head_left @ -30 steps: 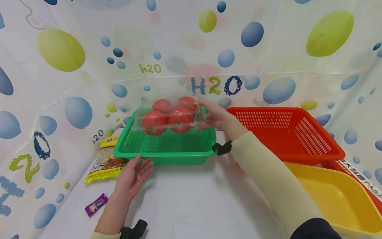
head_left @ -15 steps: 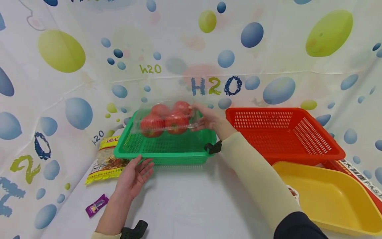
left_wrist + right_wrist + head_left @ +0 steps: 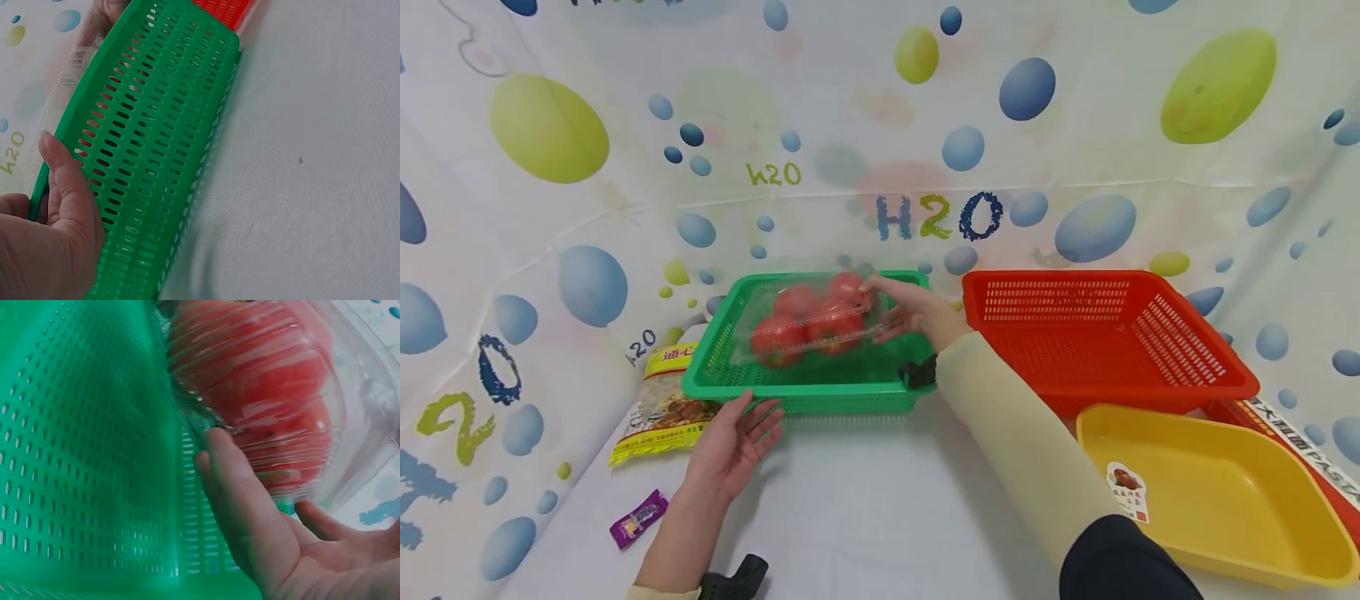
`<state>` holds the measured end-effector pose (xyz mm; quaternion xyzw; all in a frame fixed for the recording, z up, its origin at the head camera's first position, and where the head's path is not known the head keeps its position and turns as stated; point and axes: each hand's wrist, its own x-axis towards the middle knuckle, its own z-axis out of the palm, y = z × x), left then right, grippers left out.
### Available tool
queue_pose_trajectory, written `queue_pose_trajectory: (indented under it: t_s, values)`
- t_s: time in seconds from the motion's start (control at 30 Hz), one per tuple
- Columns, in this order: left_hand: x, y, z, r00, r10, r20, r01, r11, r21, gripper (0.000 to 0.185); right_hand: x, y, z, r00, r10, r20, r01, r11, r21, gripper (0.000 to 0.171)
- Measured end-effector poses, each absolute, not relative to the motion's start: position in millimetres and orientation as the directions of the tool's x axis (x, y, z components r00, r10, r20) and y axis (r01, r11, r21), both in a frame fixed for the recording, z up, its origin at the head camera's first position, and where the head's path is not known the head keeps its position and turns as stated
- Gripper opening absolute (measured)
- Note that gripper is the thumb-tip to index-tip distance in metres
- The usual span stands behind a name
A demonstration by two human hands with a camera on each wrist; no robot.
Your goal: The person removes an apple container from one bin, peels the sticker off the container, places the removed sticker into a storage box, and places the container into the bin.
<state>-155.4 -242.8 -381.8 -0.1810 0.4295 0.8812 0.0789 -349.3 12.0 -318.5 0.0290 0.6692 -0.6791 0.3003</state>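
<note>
1. Clear moulded plastic makes up the clamshell box of red tomatoes [image 3: 808,321], which sits low inside the green perforated plastic basket [image 3: 820,385] at the middle of the head view — whether it already rests on the basket floor cannot be told.
2. The right hand [image 3: 916,312] holds the box by its right end, thumb over the lid and fingers [image 3: 234,487] curled under the base; gripping at one end keeps the hand clear of the basket wall while the box sits inside.
3. In the right wrist view the tomatoes press against the ribbed lid, with the green mesh just beside the fingers.
4. The left hand [image 3: 733,442] lies at the basket's near left corner with its fingers straight and spread, holding nothing. The left wrist view shows its thumb [image 3: 65,172] laid against the slotted outer wall — a bracing touch that would keep the light basket from sliding on the white tabletop [image 3: 880,517].
5. Right of the green basket stands a red perforated plastic basket [image 3: 1217,379], and in the lower right of the frame a yellow plastic tub [image 3: 1247,554] with a small sticker.
6. At lower left lie a yellow printed snack bag [image 3: 662,408], touching the green basket's left corner, and a small purple sachet [image 3: 640,518], well apart from both hands.
</note>
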Motion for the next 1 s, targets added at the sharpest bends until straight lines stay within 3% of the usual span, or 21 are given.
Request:
queue_pose_trajectory:
  t_s: [0.63, 1.0]
  values:
    - [-154.8, -243.5, -382.2, -0.919, -0.011, -0.394, -0.3, -0.629, 0.717, 0.025, -358.0, 7.7, -333.8, -0.684, -0.436, -0.585, 0.584, 0.154, -0.797, 0.076]
    - [-156.2, -243.7, -384.1, -0.937, -0.011, -0.349, -0.275, -0.593, 0.756, 0.026, -356.7, 7.8, -336.3, -0.676, -0.456, -0.579, 0.558, 0.196, -0.806, 0.065]
